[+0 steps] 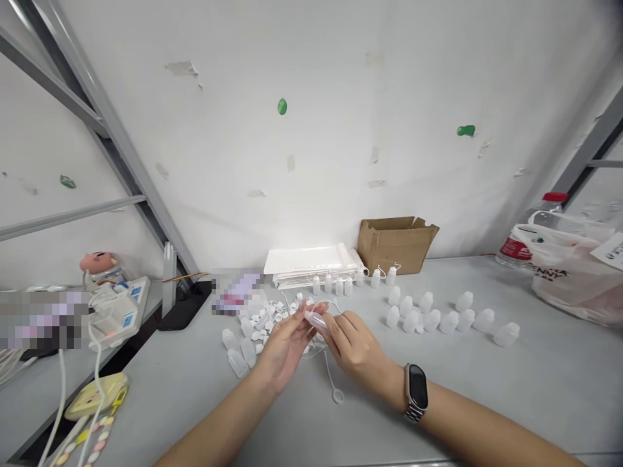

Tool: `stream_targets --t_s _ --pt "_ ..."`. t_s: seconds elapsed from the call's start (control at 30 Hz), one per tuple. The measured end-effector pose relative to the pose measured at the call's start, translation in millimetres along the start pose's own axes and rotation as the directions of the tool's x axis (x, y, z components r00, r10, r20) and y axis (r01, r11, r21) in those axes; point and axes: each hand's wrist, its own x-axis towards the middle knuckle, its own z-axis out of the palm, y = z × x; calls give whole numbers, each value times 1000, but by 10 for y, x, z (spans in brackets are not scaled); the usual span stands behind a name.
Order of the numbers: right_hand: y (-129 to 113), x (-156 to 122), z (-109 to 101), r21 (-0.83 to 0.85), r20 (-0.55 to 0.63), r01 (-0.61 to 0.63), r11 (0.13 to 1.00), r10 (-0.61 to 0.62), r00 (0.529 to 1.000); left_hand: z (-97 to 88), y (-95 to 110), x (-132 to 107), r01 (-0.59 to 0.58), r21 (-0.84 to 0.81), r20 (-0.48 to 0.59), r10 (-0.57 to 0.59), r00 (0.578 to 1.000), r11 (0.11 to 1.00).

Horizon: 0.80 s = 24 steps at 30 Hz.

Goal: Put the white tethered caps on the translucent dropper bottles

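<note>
A small translucent plastic bottle (318, 321) is held tilted between both hands, above the table. My left hand (281, 353) pinches its narrow end, while my right hand (353, 347) is closed round its body. Below them a white cord with a ring (337, 395) at its end hangs down; where it attaches is hidden by my fingers. Beside my left hand lies a pile of small white caps (265, 327) with cords. Several loose bottles (237, 363) lie on their sides at the pile's near left edge.
Upright bottles with cords (348, 286) stand before white folded packets (311, 263). More bottles (448, 322) stand at right. Behind are a cardboard box (396, 246), a plastic bag (574, 279) and a red-capped bottle (513, 250). A power strip (124, 318) and cables are at left.
</note>
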Motion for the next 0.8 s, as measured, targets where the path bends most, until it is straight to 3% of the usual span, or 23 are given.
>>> stream_targets --t_s 0.23,0.57,0.7,0.8 --pt "-9 -1 -17 -72 -21 38 997 -39 999 18 -56 10 -109 44 -22 110 994 993" --pt "-17 24 -14 -84 -115 90 992 -99 988 15 -106 6 -66 -56 9 66 998 996" --pt "-25 31 -4 -46 -108 64 997 -69 992 15 -116 -1 -60 -57 36 63 997 997" --pt "-53 27 21 76 -128 0 997 9 992 8 -114 -1 -58 -42 33 60 998 997"
